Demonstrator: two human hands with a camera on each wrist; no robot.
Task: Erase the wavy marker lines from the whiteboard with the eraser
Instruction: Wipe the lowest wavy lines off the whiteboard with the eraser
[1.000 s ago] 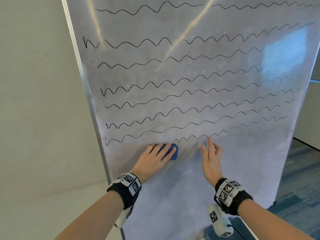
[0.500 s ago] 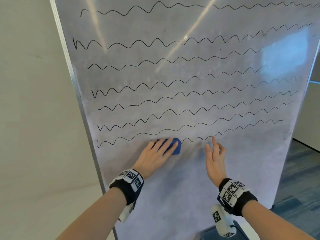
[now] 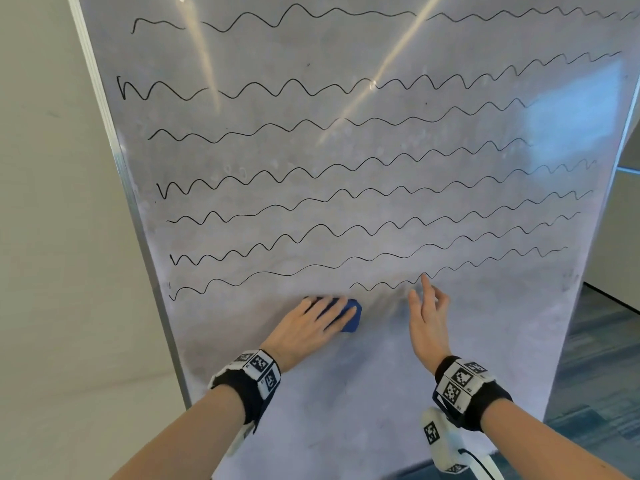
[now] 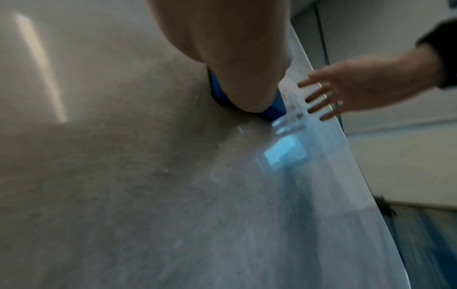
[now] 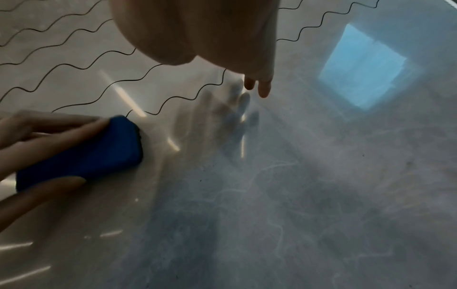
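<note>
Plain beige wall (image 3: 52, 202) on the left, blue-grey carpet (image 3: 595, 368) off to the right, and a big upright whiteboard (image 3: 346, 393) filling most of my head view. It's covered in black wavy marker lines (image 3: 346, 199), row after row, and the lowest row only starts partway across, with smudgy grey haze below it. My left hand (image 3: 308, 327) is flat on the blue eraser (image 3: 349, 318), fingers laid straight over its back and thumb along its lower edge, pressing it onto the board just under that lowest row's left end. My right hand (image 3: 424, 317) sits just beside it, fingers (image 5: 263, 88) loose and spread, holding nothing, tips right at the board near the lowest line. Can't tell if they actually touch.
</note>
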